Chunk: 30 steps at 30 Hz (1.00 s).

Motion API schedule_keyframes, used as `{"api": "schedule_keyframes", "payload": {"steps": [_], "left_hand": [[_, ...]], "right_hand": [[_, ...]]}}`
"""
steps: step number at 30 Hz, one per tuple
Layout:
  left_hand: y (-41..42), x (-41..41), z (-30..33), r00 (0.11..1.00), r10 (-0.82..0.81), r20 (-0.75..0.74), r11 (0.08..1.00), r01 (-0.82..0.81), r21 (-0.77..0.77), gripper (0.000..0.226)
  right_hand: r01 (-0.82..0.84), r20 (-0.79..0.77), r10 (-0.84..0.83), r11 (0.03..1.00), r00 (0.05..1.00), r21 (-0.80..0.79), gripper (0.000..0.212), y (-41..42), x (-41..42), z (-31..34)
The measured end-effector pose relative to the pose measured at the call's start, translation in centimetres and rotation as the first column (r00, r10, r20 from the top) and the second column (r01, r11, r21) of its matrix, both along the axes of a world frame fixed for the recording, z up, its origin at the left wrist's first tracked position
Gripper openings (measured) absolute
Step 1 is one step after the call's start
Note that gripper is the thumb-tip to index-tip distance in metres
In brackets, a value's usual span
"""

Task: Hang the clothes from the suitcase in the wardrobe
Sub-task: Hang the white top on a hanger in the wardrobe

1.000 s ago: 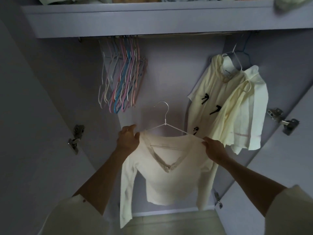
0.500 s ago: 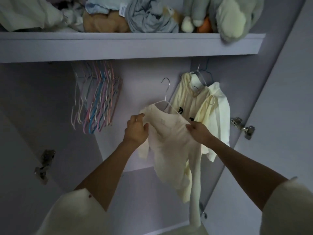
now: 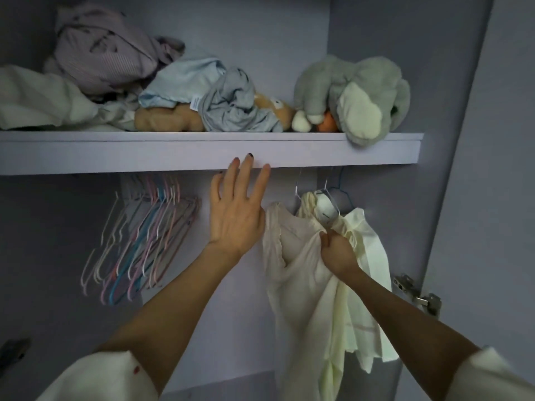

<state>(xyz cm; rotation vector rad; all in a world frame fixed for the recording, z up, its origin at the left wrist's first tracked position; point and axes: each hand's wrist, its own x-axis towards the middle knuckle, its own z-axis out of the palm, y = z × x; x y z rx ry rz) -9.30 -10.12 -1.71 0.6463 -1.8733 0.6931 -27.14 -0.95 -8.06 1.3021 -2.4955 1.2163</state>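
Cream top (image 3: 301, 273) hangs under the shelf (image 3: 202, 153), toward its right end, just beside the pale yellow shirt (image 3: 364, 256) already on the rail. Its wire hanger hook (image 3: 298, 186) runs up behind the shelf front; we can't see the rail itself, so we can't tell if the hook is seated.

Our right hand (image 3: 337, 251) pinches bunched fabric at the top's shoulder, fingers curled tight on cloth. Our left hand (image 3: 236, 209) is free, fingers straight and spread, tips at the shelf's lower front edge, holding nothing.

Step in hand, we judge: settling the top on the rail. To do it well, we keep the right-hand pinch until the hook bears weight, then ease off slowly. The neckline looks wide and the cloth slumps to one side, so we'd square the shoulders on the hanger or it may slide off.

Spare coloured hangers (image 3: 142, 241) hang toward the shelf's left end, well apart. Soft toys (image 3: 356, 94) and crumpled clothes (image 3: 185, 82) sit on top.
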Motion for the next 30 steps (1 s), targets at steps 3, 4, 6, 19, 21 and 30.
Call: {"api": "schedule_keyframes", "payload": {"steps": [3, 4, 6, 19, 21, 30], "left_hand": [[-1.2, -1.7, 0.7, 0.991, 0.133, 0.030, 0.991, -0.133, 0.006, 0.065], [-1.5, -2.2, 0.8, 0.987, 0.160, 0.028, 0.987, -0.161, 0.028, 0.071], [-2.4, -3.1, 0.6, 0.979, 0.204, 0.018, 0.978, -0.204, 0.035, 0.081], [-4.0, -3.9, -0.3, 0.960, 0.277, -0.029, 0.960, -0.278, -0.037, 0.097], [-3.9, -3.8, -0.3, 0.963, 0.268, -0.015, 0.963, -0.268, -0.014, 0.097], [-1.6, -2.0, -0.1, 0.978, 0.185, 0.093, 0.976, -0.194, 0.103, 0.086]], "right_hand": [[0.043, -0.021, -0.044, 0.999, 0.999, -0.028, 0.041, -1.6, -1.5, 0.2], [0.052, -0.018, -0.052, 0.998, 0.998, -0.036, 0.041, -2.3, -2.1, 0.3], [0.063, -0.013, -0.064, 0.997, 0.998, -0.040, 0.041, -3.5, -3.3, 0.5], [0.180, 0.136, -0.197, 0.975, 0.971, 0.129, 0.037, -3.2, -9.0, -0.5], [0.146, 0.103, -0.161, 0.980, 0.981, 0.138, 0.039, -3.0, -8.5, -0.5], [0.180, -0.101, -0.159, 0.950, 0.982, 0.255, 0.042, 0.1, -3.6, 1.4]]}}
